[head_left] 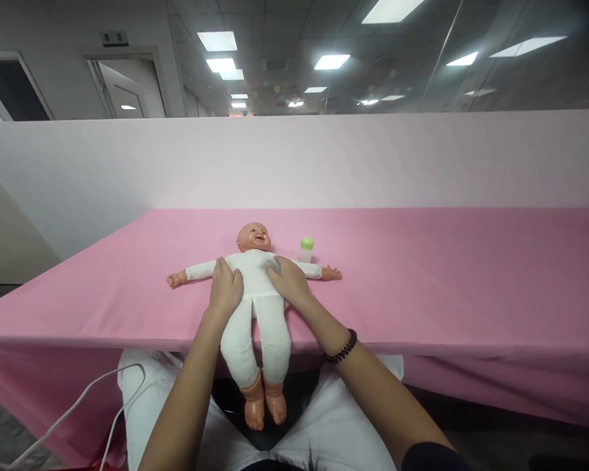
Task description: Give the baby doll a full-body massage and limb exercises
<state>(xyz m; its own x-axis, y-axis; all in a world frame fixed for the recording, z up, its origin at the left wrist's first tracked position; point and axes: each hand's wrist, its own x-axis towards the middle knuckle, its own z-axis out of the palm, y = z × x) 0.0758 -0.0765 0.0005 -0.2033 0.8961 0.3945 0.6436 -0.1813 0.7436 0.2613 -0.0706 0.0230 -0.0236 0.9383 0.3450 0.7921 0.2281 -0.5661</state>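
A baby doll point(258, 278) with a white cloth body lies on its back on the pink-covered table point(446, 275), arms spread wide. Its head points away from me, and its legs hang over the table's front edge toward my lap. My left hand point(226, 286) grips the left side of the doll's torso, below the armpit. On the other side, my right hand point(289, 280) holds the torso, its thumb across the chest. The fingers of both hands are partly hidden behind the body. Just beyond the doll's outstretched right-hand arm stands a small bottle point(306, 249) with a green cap.
A white partition point(324, 160) rises behind the table, with glass above it. The table's front edge point(422, 347) runs just above my knees. A white cable point(73, 409) loops at the lower left beside my leg.
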